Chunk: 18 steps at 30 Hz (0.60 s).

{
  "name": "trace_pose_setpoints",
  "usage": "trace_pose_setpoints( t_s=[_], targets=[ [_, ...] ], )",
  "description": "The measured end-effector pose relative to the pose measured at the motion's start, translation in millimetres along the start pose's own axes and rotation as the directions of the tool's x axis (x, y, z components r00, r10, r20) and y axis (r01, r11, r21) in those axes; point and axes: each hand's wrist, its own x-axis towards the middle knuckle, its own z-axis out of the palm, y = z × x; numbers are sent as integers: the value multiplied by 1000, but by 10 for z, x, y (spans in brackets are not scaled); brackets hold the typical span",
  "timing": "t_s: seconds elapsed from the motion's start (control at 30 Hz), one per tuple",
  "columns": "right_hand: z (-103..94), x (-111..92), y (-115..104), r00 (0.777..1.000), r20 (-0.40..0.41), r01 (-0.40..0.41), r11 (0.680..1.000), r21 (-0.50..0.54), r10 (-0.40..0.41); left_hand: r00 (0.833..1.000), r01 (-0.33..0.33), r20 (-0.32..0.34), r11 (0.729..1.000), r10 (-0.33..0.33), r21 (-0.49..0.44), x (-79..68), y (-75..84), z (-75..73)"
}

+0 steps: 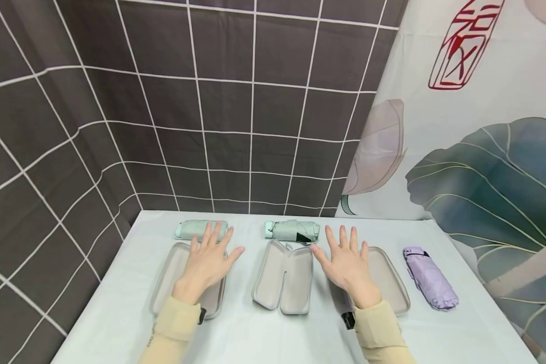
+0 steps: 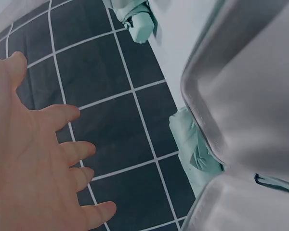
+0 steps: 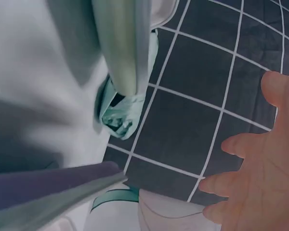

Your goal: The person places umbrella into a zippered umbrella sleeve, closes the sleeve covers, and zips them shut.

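My left hand (image 1: 208, 263) is spread with fingers straight above an open grey-lined case (image 1: 164, 283) and holds nothing. Just beyond its fingertips lies a folded green umbrella (image 1: 195, 229). My right hand (image 1: 347, 265), also spread and holding nothing, is over the left part of another open case (image 1: 387, 283). Between the hands lies a third open case (image 1: 296, 288), its two halves side by side. A second folded green umbrella (image 1: 288, 230) lies behind that one. To the right of the right case is a folded purple umbrella (image 1: 429, 278).
All of this lies on a white-covered table (image 1: 273, 344). A dark cloth with a white grid (image 1: 223, 111) hangs behind and to the left. At the right hangs a white cloth with a printed leaf (image 1: 496, 177).
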Motion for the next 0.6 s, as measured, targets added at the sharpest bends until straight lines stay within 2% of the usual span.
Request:
trace_pose_setpoints(
  t_s=[0.2, 0.6],
  targets=[
    [50, 25, -83, 1000, 12, 13, 1000, -4, -13, 1000, 11, -9, 1000, -11, 3, -33, -114, -23],
    [161, 41, -323, 997, 5, 81, 997, 19, -81, 996, 22, -84, 1000, -23, -12, -129, -283, -75]
  ],
)
